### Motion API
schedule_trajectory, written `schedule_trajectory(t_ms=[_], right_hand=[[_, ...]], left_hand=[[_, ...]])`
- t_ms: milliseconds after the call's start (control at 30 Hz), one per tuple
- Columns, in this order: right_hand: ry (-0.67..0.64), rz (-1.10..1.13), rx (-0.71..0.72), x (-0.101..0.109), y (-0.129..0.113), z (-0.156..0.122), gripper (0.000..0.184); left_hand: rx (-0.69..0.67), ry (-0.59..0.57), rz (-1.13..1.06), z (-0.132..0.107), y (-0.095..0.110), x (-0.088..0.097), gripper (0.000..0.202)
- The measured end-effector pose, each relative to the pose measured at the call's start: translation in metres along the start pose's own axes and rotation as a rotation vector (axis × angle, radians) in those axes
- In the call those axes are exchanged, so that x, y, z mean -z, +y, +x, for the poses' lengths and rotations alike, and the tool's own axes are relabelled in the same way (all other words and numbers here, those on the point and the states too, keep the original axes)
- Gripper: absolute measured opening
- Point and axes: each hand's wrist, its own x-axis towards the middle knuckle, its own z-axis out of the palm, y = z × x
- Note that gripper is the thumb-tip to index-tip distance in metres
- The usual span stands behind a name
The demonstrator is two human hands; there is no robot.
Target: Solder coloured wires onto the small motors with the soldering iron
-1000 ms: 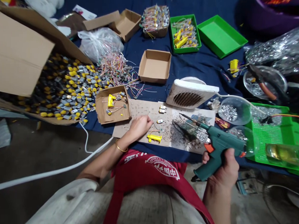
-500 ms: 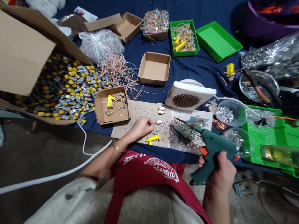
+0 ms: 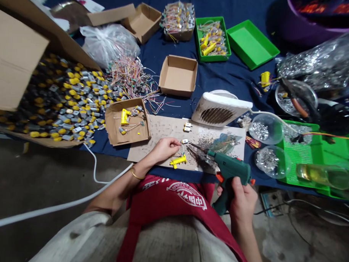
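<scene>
My right hand (image 3: 240, 200) is wrapped round the grip of a green soldering gun (image 3: 226, 171). Its metal tip points left and reaches close to a small silver motor (image 3: 185, 141) on the cardboard work sheet (image 3: 163, 130). My left hand (image 3: 166, 148) rests on that sheet with its fingers curled in a pinch; thin wires seem to be between them, just left of the gun's tip. A yellow plastic part (image 3: 177, 161) lies right below my left hand's fingers. Two more small motors (image 3: 187, 127) lie farther up the sheet.
A big cardboard box (image 3: 19, 56) spills yellow-capped motors (image 3: 69, 100) at the left. Around it are a small box with parts (image 3: 127, 121), a wire heap (image 3: 130, 78), an empty box (image 3: 178, 75), green trays (image 3: 213, 38), a white fan (image 3: 219, 109) and clear bowls (image 3: 264, 128).
My right hand has brought the soldering gun left and down, its tip now close to my left hand's fingers. My left hand has curled a little and stayed in place.
</scene>
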Motion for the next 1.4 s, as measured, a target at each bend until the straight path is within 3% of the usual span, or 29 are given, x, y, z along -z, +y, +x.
schedule_trajectory(t_ms=[367, 633, 1067, 1167, 1400], right_hand=[[0.000, -0.067, 0.015, -0.003, -0.002, 0.002, 0.069], [0.088, -0.562, 0.582, -0.005, 0.000, 0.001, 0.071], [0.032, -0.808, 0.869, -0.011, -0.005, 0.000, 0.068], [0.029, -0.805, 0.893, -0.010, -0.005, 0.000, 0.067], [-0.032, -0.828, 0.804, -0.007, -0.002, 0.001, 0.067]], left_hand=[[-0.057, 0.075, 0.175, 0.006, -0.005, -0.008, 0.013], [-0.073, 0.061, 0.191, 0.007, -0.008, -0.004, 0.012], [-0.123, 0.051, 0.213, 0.008, -0.006, -0.003, 0.008], [-0.130, 0.051, 0.210, 0.007, -0.007, -0.002, 0.009], [-0.139, 0.046, 0.204, 0.008, -0.009, -0.002, 0.010]])
